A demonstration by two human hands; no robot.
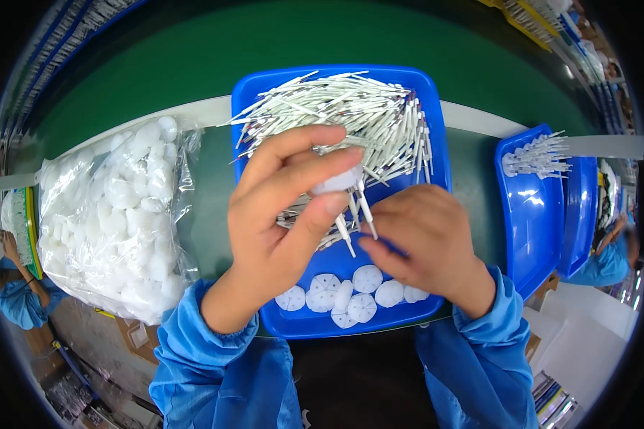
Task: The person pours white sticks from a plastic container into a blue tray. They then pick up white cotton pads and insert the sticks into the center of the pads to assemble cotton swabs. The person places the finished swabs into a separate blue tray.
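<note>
Lighting over your central work area is moderately bright and fairly even; you cannot fix the source from this view. You have glare at two points: sharp white glints on the clear plastic bag (118, 222) and pale reflections on the right-hand blue tray (533, 247). The green surface (322, 39) at the top reads dimmer. Shading on your left hand (279, 204) and right hand (428, 236) is soft. Fisheye distortion bends the white strip (472, 119) into an arc. Black vignetting takes your corners; rim detail is stretched and indistinct.
</note>
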